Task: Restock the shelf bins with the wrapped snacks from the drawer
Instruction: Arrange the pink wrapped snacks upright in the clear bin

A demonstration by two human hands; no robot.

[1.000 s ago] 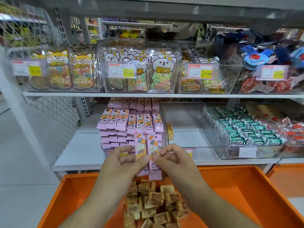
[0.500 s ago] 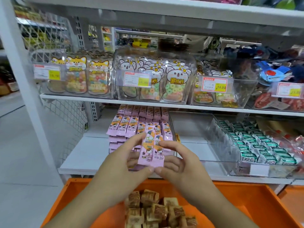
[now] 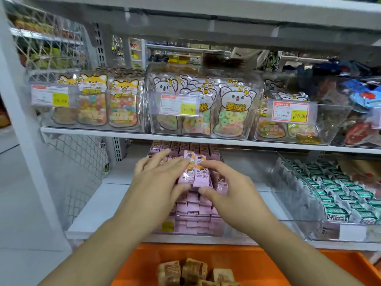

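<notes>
- The shelf (image 3: 206, 141) unit fills the view: an upper board carries clear bins of candy bags (image 3: 231, 112) with yellow price tags (image 3: 188, 109), and a lower board carries the snack bins.
- The orange drawer (image 3: 257, 263) lies at the bottom edge, below the lower board, with brown wrapped cubes (image 3: 193, 271) piled in its middle.
- An empty clear bin (image 3: 247, 174) sits on the lower board, between the pink stack and a bin of green packs (image 3: 338, 195) to the right.
- The pink bin (image 3: 193, 223) stands left of the empty one, packed with rows of pink wrapped bars up to its top.
- Both forearms reach up from the bottom of the view and converge over the pink bin.
- The left hand (image 3: 158, 178) lies palm down on the stack, fingers spread forward, thumb under the lower end of the held bars and a fingertip at their top.
- The right hand (image 3: 226, 182) mirrors it, fingers curled at the bars' right edge, thumb at their lower end.
- Two pink bars (image 3: 194, 172) lie side by side, pinched between the two hands, just on top of the stack.
</notes>
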